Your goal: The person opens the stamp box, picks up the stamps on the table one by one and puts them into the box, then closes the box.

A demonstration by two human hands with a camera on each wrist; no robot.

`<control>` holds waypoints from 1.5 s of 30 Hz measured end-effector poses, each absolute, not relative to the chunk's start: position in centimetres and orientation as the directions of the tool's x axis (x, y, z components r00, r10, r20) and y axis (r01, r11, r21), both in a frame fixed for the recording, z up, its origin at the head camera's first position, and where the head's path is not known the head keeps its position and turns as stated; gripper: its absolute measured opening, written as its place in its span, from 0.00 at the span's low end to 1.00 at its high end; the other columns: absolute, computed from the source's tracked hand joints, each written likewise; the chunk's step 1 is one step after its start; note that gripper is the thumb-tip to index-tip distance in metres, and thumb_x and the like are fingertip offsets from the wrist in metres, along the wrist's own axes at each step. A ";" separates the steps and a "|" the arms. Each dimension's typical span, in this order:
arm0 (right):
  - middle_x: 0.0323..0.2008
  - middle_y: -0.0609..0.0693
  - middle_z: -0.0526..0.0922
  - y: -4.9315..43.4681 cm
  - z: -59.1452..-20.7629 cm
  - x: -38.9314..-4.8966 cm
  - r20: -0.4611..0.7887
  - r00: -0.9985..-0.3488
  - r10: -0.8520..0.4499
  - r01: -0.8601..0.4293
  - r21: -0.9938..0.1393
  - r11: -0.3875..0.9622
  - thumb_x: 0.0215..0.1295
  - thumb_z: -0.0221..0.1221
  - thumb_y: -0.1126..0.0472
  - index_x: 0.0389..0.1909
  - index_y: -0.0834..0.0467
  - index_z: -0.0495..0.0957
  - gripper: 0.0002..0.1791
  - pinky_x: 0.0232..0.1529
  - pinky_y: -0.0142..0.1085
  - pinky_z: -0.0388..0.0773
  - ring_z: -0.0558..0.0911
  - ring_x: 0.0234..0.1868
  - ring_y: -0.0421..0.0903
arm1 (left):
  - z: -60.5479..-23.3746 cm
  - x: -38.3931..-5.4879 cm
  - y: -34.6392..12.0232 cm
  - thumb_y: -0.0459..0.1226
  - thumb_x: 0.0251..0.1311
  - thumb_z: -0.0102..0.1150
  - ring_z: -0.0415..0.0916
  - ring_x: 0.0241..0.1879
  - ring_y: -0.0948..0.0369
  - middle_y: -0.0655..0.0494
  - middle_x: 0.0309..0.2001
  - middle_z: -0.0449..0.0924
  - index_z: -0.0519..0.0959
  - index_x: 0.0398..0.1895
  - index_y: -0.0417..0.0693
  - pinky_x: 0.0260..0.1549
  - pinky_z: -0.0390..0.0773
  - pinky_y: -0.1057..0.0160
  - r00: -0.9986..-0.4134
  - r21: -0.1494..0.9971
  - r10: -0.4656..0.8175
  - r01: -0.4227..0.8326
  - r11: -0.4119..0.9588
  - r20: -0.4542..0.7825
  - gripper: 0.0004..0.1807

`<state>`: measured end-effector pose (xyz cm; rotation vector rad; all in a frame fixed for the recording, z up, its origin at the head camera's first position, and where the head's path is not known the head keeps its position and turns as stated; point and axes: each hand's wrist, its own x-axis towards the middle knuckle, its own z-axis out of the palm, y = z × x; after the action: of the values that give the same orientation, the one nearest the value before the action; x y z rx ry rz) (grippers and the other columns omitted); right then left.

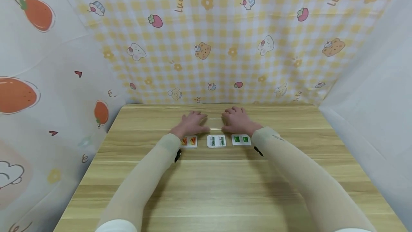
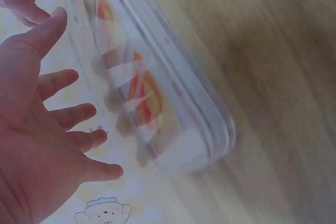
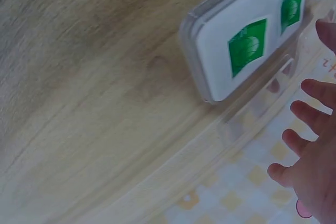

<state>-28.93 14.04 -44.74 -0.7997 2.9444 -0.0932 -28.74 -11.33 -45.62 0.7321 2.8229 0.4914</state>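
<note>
My left hand [image 1: 192, 123] is just beyond a flat clear case [image 1: 192, 141] with orange and red pictures, its fingers spread. Opposite it, my right hand [image 1: 237, 121] reaches past a flat white case [image 1: 241, 139] with two green pictures. Between these two lies a third flat case [image 1: 216, 141] with grey-green pictures. Faint pale lines show between the hands; whether they belong to a see-through object I cannot tell. In the left wrist view the orange-pictured case [image 2: 152, 93] lies apart from the straight fingers [image 2: 79, 116]. The right wrist view shows the green-pictured case [image 3: 247, 40] beside spread fingers [image 3: 310, 116].
All of this is on a wood-grain table [image 1: 219, 192]. A yellow checked cloth [image 1: 222, 38] hangs at its back edge. White cloth printed with fruit [image 1: 64, 56] stands along the left, and plain white cloth [image 1: 376, 92] along the right.
</note>
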 end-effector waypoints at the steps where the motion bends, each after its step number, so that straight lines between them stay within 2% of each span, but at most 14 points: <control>1: 0.73 0.59 0.64 14.1 -44.8 -28.9 -0.072 -0.859 -0.507 -0.501 -0.081 0.862 0.65 0.62 0.37 0.72 0.55 0.69 0.40 0.69 0.67 0.48 0.56 0.74 0.64 | -45.7 -28.8 -11.2 0.61 0.63 0.61 0.49 0.74 0.38 0.40 0.76 0.56 0.64 0.76 0.50 0.64 0.44 0.26 -0.861 0.356 0.500 0.440 0.825 -0.094 0.43; 10: 0.75 0.58 0.61 14.2 -45.8 -28.9 -0.123 -0.844 -0.522 -0.524 -0.012 0.851 0.67 0.53 0.30 0.74 0.53 0.66 0.43 0.68 0.69 0.49 0.55 0.75 0.63 | -46.9 -29.1 -10.7 0.63 0.62 0.61 0.49 0.74 0.40 0.41 0.76 0.57 0.66 0.75 0.56 0.63 0.47 0.24 -0.866 0.314 0.487 0.433 0.845 -0.116 0.42; 21: 0.72 0.59 0.65 14.4 -45.6 -29.0 -0.068 -0.839 -0.540 -0.538 -0.047 0.841 0.66 0.58 0.32 0.68 0.53 0.74 0.38 0.67 0.68 0.52 0.58 0.73 0.64 | -46.7 -29.3 -10.1 0.61 0.62 0.63 0.50 0.74 0.39 0.42 0.75 0.58 0.70 0.72 0.58 0.62 0.48 0.24 -0.872 0.307 0.477 0.427 0.850 -0.107 0.38; 26: 0.72 0.58 0.66 14.4 -45.7 -29.1 -0.045 -0.824 -0.565 -0.563 -0.048 0.825 0.65 0.60 0.33 0.65 0.53 0.77 0.36 0.68 0.67 0.52 0.58 0.73 0.63 | -46.6 -29.5 -10.0 0.61 0.61 0.63 0.47 0.75 0.38 0.43 0.75 0.59 0.73 0.70 0.60 0.63 0.46 0.25 -0.870 0.296 0.484 0.440 0.848 -0.093 0.35; 33: 0.72 0.57 0.66 14.3 -45.6 -29.0 -0.019 -0.769 -0.639 -0.639 0.063 0.767 0.66 0.59 0.33 0.63 0.57 0.79 0.36 0.68 0.65 0.54 0.59 0.73 0.61 | -46.4 -29.5 -9.9 0.59 0.63 0.63 0.42 0.76 0.38 0.44 0.77 0.54 0.74 0.69 0.56 0.65 0.42 0.26 -0.850 0.263 0.519 0.481 0.836 -0.094 0.34; 39: 0.73 0.56 0.64 14.2 -45.7 -29.1 -0.020 -0.735 -0.678 -0.670 0.170 0.722 0.68 0.55 0.31 0.68 0.59 0.74 0.41 0.69 0.62 0.55 0.58 0.74 0.60 | -46.3 -29.4 -9.9 0.58 0.63 0.63 0.41 0.77 0.39 0.44 0.78 0.51 0.74 0.68 0.54 0.65 0.42 0.27 -0.835 0.239 0.543 0.512 0.825 -0.087 0.34; 45: 0.74 0.58 0.62 14.2 -45.1 -28.9 0.011 -0.719 -0.695 -0.685 0.160 0.711 0.68 0.57 0.33 0.65 0.60 0.76 0.39 0.70 0.63 0.52 0.57 0.75 0.61 | -45.5 -29.2 -9.9 0.57 0.61 0.66 0.42 0.76 0.38 0.43 0.78 0.53 0.76 0.66 0.50 0.65 0.42 0.26 -0.825 0.226 0.564 0.541 0.810 -0.048 0.34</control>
<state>-28.94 14.15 -45.14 -1.1991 2.9705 0.2324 -29.17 -9.88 -45.48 0.8821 2.8809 0.3092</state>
